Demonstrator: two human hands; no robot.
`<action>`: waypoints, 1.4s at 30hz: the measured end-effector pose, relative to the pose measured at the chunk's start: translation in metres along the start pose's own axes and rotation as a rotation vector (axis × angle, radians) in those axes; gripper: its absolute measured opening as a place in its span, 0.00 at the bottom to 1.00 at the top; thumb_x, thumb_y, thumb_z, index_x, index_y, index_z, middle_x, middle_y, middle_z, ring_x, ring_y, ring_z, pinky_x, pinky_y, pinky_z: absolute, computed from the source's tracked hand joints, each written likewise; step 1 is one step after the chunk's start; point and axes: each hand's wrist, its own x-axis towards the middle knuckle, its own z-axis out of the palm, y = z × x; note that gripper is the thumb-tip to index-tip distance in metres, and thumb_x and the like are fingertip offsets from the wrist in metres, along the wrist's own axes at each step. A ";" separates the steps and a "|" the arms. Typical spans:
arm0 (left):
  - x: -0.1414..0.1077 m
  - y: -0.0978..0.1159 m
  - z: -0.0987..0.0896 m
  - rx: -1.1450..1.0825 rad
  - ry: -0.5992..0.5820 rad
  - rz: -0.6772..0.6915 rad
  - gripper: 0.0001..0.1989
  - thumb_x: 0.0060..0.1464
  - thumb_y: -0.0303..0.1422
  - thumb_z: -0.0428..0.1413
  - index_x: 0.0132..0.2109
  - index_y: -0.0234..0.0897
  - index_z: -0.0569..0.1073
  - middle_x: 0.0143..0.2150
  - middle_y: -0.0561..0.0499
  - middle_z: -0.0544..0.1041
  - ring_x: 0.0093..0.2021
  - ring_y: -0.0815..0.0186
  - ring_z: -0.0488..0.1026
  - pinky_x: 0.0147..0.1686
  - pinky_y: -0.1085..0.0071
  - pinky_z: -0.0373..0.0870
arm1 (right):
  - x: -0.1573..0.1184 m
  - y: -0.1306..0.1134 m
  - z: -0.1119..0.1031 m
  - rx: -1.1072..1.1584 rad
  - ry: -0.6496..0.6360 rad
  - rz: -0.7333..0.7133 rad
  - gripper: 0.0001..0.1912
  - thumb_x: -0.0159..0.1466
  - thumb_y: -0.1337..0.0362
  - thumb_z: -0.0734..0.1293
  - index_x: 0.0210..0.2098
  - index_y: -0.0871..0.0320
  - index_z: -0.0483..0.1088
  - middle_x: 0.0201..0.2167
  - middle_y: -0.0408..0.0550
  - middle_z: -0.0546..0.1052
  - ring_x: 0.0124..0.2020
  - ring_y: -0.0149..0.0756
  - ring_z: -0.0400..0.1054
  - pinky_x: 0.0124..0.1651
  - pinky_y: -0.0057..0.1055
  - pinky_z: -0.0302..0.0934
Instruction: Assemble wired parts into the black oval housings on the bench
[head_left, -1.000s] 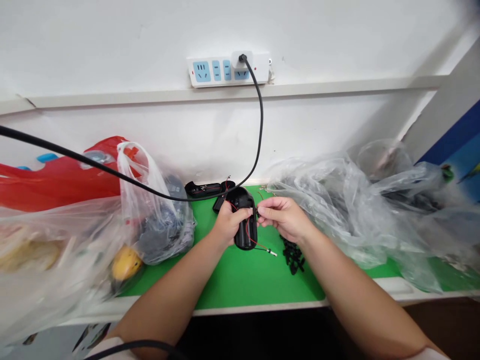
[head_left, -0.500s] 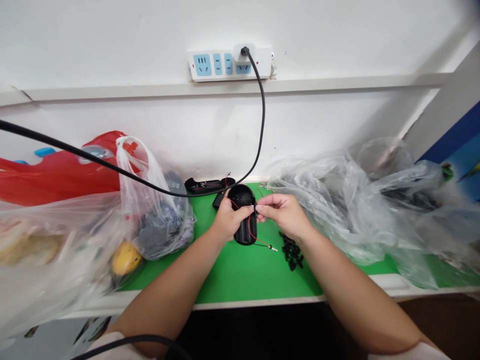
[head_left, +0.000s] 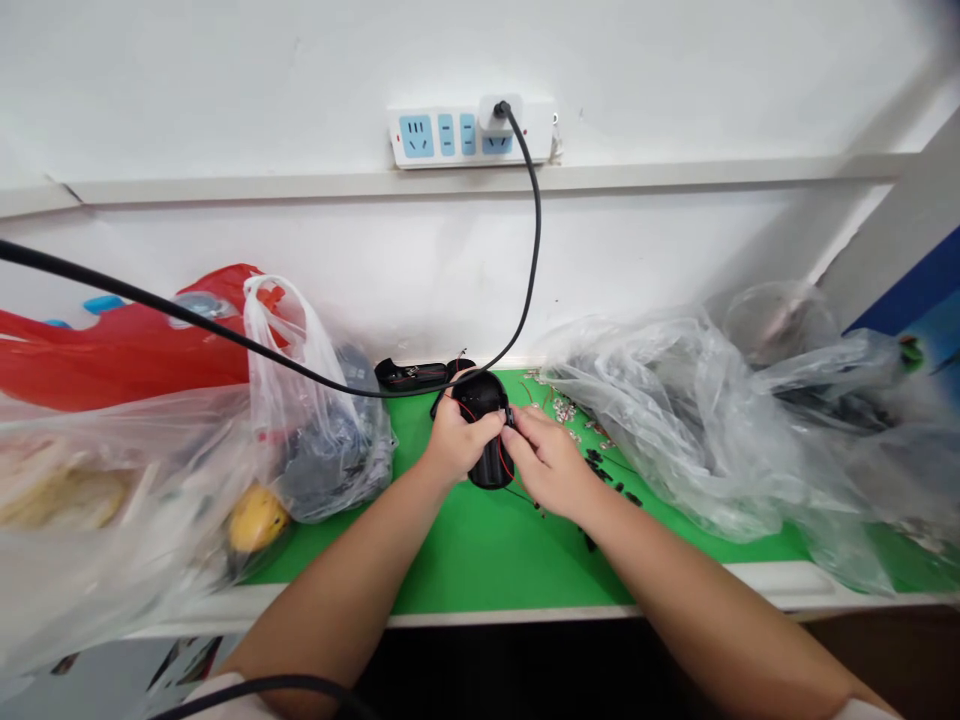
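My left hand (head_left: 457, 445) wraps around a black plastic housing (head_left: 491, 468), a rounded oval shell with its domed top toward the wall. A thin red wire (head_left: 508, 460) runs along the shell, and my right hand (head_left: 547, 465) presses in against the housing's right side, its fingers over the wire. The wire's free end is hidden. Small black plastic pieces (head_left: 606, 472) lie just right of my right hand, and another black housing part (head_left: 411, 375) lies behind the held shell.
A green work mat (head_left: 480, 550) carries scattered small metal parts (head_left: 562, 408). Plastic bags crowd both sides, with a red object (head_left: 112, 345) at left. A black cable (head_left: 300, 362) crosses above my hands from a white power strip (head_left: 469, 135).
My right hand has moved down and in against the housing, now covering the wire's end. The view has shifted slightly, and the small black pieces are partly hidden behind that hand.
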 end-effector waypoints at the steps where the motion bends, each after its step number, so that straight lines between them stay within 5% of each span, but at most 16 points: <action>1: 0.000 -0.001 -0.001 0.010 0.002 0.013 0.23 0.38 0.28 0.62 0.45 0.35 0.68 0.33 0.54 0.70 0.33 0.69 0.67 0.38 0.71 0.66 | -0.001 0.000 0.001 -0.004 -0.007 -0.005 0.13 0.67 0.60 0.54 0.38 0.60 0.67 0.33 0.50 0.70 0.36 0.32 0.63 0.41 0.28 0.58; 8: -0.001 0.000 0.000 0.075 -0.008 0.088 0.23 0.38 0.27 0.62 0.45 0.36 0.68 0.37 0.52 0.71 0.37 0.66 0.68 0.43 0.69 0.65 | -0.004 0.001 0.004 -0.123 -0.047 0.058 0.17 0.67 0.62 0.51 0.44 0.61 0.67 0.38 0.54 0.72 0.37 0.35 0.66 0.42 0.32 0.59; 15: 0.000 -0.004 0.002 0.190 -0.002 0.133 0.21 0.37 0.26 0.60 0.43 0.35 0.69 0.36 0.52 0.71 0.37 0.66 0.68 0.41 0.70 0.66 | -0.005 0.004 0.008 -0.438 -0.085 0.102 0.19 0.66 0.62 0.51 0.44 0.65 0.69 0.34 0.57 0.74 0.32 0.37 0.67 0.37 0.31 0.59; 24: 0.000 -0.005 0.006 0.217 0.060 0.092 0.19 0.35 0.25 0.59 0.39 0.34 0.68 0.31 0.55 0.70 0.31 0.70 0.67 0.35 0.72 0.67 | -0.003 0.007 0.013 -0.487 -0.062 0.073 0.19 0.65 0.65 0.51 0.41 0.66 0.69 0.31 0.56 0.74 0.30 0.37 0.68 0.34 0.31 0.60; 30: -0.005 0.002 0.008 -0.117 0.018 -0.234 0.18 0.38 0.30 0.60 0.39 0.35 0.65 0.28 0.57 0.69 0.25 0.71 0.68 0.27 0.73 0.68 | 0.007 0.018 0.003 -0.105 0.036 0.040 0.21 0.67 0.56 0.53 0.43 0.63 0.71 0.34 0.52 0.74 0.34 0.35 0.68 0.40 0.33 0.63; 34: -0.013 0.007 0.012 -0.206 -0.226 -0.439 0.30 0.41 0.31 0.60 0.52 0.38 0.61 0.31 0.54 0.72 0.23 0.67 0.71 0.24 0.68 0.71 | 0.017 0.032 -0.009 0.492 0.119 0.176 0.28 0.66 0.48 0.53 0.58 0.58 0.62 0.45 0.50 0.73 0.41 0.32 0.69 0.44 0.33 0.66; 38: -0.020 0.002 0.016 -0.200 -0.403 -0.526 0.40 0.40 0.30 0.62 0.60 0.43 0.53 0.32 0.55 0.71 0.21 0.67 0.71 0.22 0.69 0.70 | 0.019 0.034 -0.016 0.666 0.010 0.108 0.30 0.64 0.45 0.57 0.61 0.54 0.59 0.53 0.48 0.69 0.53 0.33 0.65 0.56 0.34 0.62; 42: -0.024 -0.005 0.018 -0.236 -0.448 -0.535 0.38 0.36 0.26 0.64 0.56 0.38 0.60 0.34 0.53 0.72 0.28 0.70 0.72 0.30 0.73 0.69 | 0.015 0.029 -0.015 0.697 -0.102 0.132 0.32 0.65 0.44 0.55 0.63 0.55 0.55 0.43 0.48 0.75 0.41 0.32 0.71 0.47 0.33 0.67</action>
